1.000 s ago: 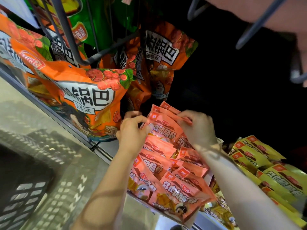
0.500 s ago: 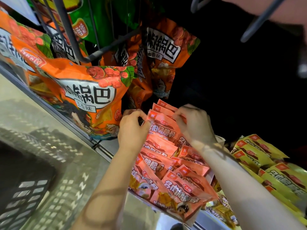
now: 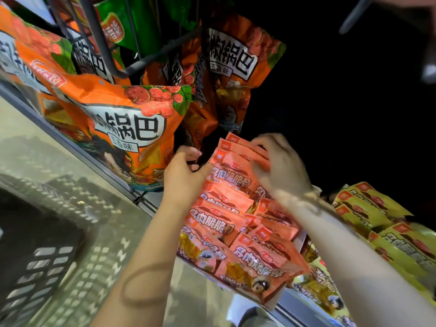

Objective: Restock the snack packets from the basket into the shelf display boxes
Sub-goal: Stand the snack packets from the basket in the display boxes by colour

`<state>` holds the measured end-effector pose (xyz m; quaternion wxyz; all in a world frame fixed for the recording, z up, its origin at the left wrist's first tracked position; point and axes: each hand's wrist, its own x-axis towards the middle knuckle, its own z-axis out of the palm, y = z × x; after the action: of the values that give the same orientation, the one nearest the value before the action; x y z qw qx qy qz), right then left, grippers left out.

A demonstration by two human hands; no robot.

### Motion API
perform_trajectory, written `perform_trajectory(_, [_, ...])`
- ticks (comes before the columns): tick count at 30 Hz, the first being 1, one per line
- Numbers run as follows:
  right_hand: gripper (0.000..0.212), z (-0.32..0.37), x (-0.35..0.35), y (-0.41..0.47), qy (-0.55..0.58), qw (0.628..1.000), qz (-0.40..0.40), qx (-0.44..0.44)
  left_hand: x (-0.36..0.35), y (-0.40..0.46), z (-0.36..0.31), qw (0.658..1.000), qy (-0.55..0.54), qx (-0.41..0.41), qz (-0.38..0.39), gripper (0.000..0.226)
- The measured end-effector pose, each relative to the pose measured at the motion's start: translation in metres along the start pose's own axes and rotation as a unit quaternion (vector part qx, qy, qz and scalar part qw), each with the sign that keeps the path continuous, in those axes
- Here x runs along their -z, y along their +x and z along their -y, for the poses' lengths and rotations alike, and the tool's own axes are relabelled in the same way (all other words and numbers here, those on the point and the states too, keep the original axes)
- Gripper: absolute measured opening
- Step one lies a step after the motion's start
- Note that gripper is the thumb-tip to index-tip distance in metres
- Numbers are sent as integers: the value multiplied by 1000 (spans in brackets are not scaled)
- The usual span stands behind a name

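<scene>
Now the right hand (image 3: 280,166) has slid higher on the rear pink packets (image 3: 238,149), fingers pinching them, while the left hand (image 3: 184,171), loosely curled on nothing, braces the stack's side, tidying almost finished.

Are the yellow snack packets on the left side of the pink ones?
No, the yellow packets lie to the right of the pink packets, past the right hand.
</scene>
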<state>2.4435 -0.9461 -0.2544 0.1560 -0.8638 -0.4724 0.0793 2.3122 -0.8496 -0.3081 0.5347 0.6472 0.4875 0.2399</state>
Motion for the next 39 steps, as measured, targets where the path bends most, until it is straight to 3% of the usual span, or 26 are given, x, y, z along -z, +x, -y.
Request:
perform_trajectory(2, [30, -4, -3, -14, 1, 997, -77, -1, 8, -3, 1, 1000, 6, -11, -13, 19])
perform_trajectory(4, [21, -3, -4, -23, -1, 996, -90, 4, 16, -7, 5, 999, 27, -24, -21, 10])
perform_trajectory(8, [17, 2, -11, -36, -26, 996, -31, 81, 28, -16, 15, 994, 92, -50, 33, 5])
perform_trajectory(12, [24, 2, -22, -34, 16, 983, 175, -60, 35, -17, 22, 990, 107, -60, 74, 2])
perform_trajectory(14, [22, 2, -26, -33, 18, 970, 231, -73, 35, -18, 27, 985, 125, -77, 87, 11])
perform_trajectory(18, [14, 5, -29, -27, 42, 958, 278, -65, 36, -31, 34, 984, 111, -81, 114, 58])
perform_trajectory(22, [27, 6, -32, -24, 40, 951, 296, -80, 40, -39, 42, 987, 63, -66, 132, 54])
perform_trajectory(28, [18, 7, -32, -31, 49, 952, 286, -98, 45, -36, 54, 981, 88, -70, 155, 9])
perform_trajectory(29, [14, 6, -32, -33, 44, 956, 273, -97, 44, -36, 55, 981, 97, -74, 149, 8])
perform_trajectory(31, [27, 8, -31, -37, 32, 964, 240, -108, 44, -34, 55, 976, 109, -90, 163, 12])
perform_trajectory(35, [24, 8, -27, -37, 42, 972, 194, -129, 48, -28, 52, 952, 162, -113, 233, 26])
perform_trajectory(39, [13, 8, -22, -32, 50, 978, 150, -135, 41, -21, 52, 941, 224, -156, 201, 27])
